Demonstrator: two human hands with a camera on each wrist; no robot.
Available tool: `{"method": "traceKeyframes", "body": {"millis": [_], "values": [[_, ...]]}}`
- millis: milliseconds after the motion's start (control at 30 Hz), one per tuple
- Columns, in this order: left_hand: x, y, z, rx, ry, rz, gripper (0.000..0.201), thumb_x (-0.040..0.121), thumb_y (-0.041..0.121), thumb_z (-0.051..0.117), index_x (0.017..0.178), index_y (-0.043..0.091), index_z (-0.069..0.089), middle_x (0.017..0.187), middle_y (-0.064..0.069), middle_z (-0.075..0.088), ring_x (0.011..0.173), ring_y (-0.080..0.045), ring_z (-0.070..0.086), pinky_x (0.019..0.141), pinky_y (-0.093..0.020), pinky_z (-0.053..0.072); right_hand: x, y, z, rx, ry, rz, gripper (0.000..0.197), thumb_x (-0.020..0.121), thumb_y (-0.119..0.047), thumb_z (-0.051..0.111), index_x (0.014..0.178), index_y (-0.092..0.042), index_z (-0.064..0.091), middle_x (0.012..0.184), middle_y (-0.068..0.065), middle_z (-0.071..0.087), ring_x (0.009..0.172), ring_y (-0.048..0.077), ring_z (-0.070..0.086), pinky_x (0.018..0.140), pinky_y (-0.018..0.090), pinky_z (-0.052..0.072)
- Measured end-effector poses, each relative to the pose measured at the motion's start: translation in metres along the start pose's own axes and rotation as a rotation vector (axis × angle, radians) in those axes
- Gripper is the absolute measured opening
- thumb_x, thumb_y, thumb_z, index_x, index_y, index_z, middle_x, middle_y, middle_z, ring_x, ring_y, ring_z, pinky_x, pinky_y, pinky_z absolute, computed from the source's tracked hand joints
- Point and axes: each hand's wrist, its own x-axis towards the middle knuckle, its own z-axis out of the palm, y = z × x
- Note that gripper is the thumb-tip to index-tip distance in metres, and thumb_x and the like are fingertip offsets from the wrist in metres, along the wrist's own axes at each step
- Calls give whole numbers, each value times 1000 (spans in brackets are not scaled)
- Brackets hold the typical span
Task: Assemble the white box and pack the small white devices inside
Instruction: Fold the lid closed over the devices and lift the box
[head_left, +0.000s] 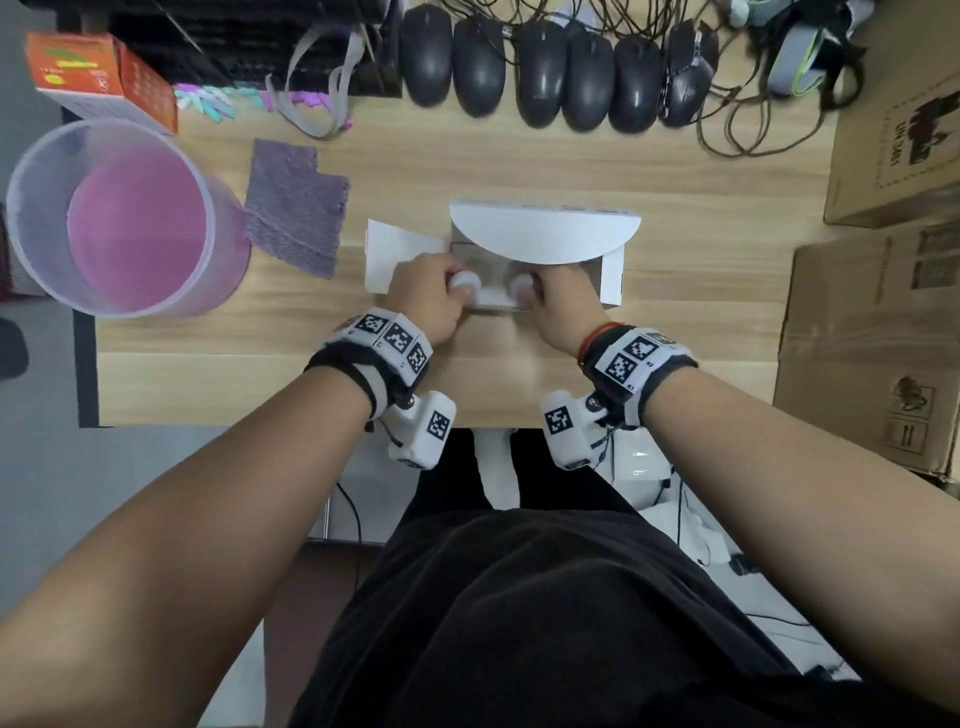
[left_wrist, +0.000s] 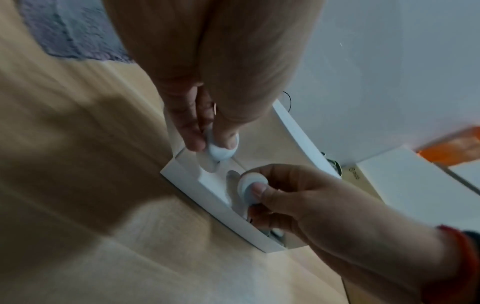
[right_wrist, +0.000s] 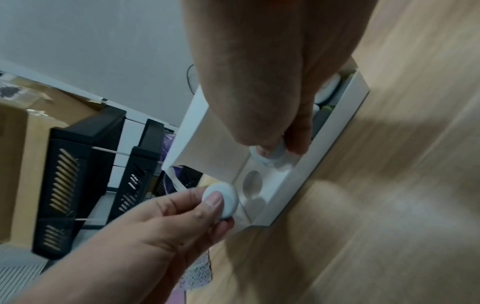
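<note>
The white box (head_left: 613, 275) lies open in the middle of the wooden table, its rounded lid flap (head_left: 545, 234) raised at the far side. Inside is a white insert (left_wrist: 207, 181) with round recesses (right_wrist: 252, 183). My left hand (head_left: 460, 288) pinches a small round white device (head_left: 464, 280) at the insert's left end; in the left wrist view this device (left_wrist: 221, 152) hovers just over a recess. My right hand (head_left: 527, 291) pinches a second round white device (head_left: 521, 285), which in the right wrist view (right_wrist: 270, 156) is low against the insert.
A white card piece (head_left: 395, 254) lies left of the box. A purple cloth (head_left: 296, 208) and a translucent purple bucket (head_left: 119, 218) sit further left. Several black mice (head_left: 545, 67) line the far edge. Cardboard boxes (head_left: 883, 338) stand at the right.
</note>
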Motion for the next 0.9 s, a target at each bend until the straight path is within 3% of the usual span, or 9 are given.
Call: {"method": "traceKeyframes", "body": {"millis": [100,233,333,533,633,700,767,833,900], "values": [[15,5,4,60,9,15,24,93,20,63,113,11,72,110,-15,72,101,-33,66,85,-32,49,10,4,5,38,55,10,14,91,-3,51,90,-5,65,101,18,66,90,24,55,76,24,36],[31,6,9,106,-5,-16,32,88,22,72,117,8,67,110,-14,70,101,-34,66,87,-34,52,25,10,6,53,113,67,26,92,-9,62,116,0,63,111,18,67,102,28,60,87,22,39],[37,3,12,86,-6,-24,29,84,20,74,112,13,73,109,-11,73,100,-31,68,93,-37,54,33,13,5,84,103,119,23,92,-11,63,112,-4,67,107,13,71,101,28,65,91,29,48],[42,5,14,130,19,-44,18,81,19,75,92,5,71,97,-13,73,90,-33,68,74,-31,51,41,16,7,-12,63,175,11,89,-8,57,97,-3,63,84,8,61,78,22,55,69,28,45],[42,5,13,109,38,-55,15,83,12,72,97,9,70,97,-10,72,93,-32,67,77,-31,51,39,9,0,-101,-2,150,6,88,-10,53,83,-10,53,70,5,55,63,22,49,62,29,42],[39,5,12,74,37,-36,16,82,11,70,98,13,70,95,-8,72,91,-31,67,82,-34,55,36,5,-11,-44,9,112,7,88,-13,56,87,-7,60,77,10,65,70,26,58,70,32,51],[37,5,11,58,43,31,21,81,7,68,100,16,71,93,-6,71,89,-27,66,85,-39,56,30,2,-33,11,32,64,12,87,-16,64,97,-9,66,82,6,68,69,15,59,72,20,49],[35,7,10,69,56,136,35,80,2,67,110,19,69,100,-5,67,88,-20,59,85,-34,52,21,0,-60,33,31,11,15,86,-20,69,101,-20,67,78,-4,66,62,3,55,65,9,42],[31,11,9,92,61,265,57,80,0,67,130,25,59,113,-5,57,96,-18,54,85,-31,48,15,4,-85,9,63,-33,17,86,-22,70,103,-24,66,81,-8,66,64,8,56,72,20,48]]}}
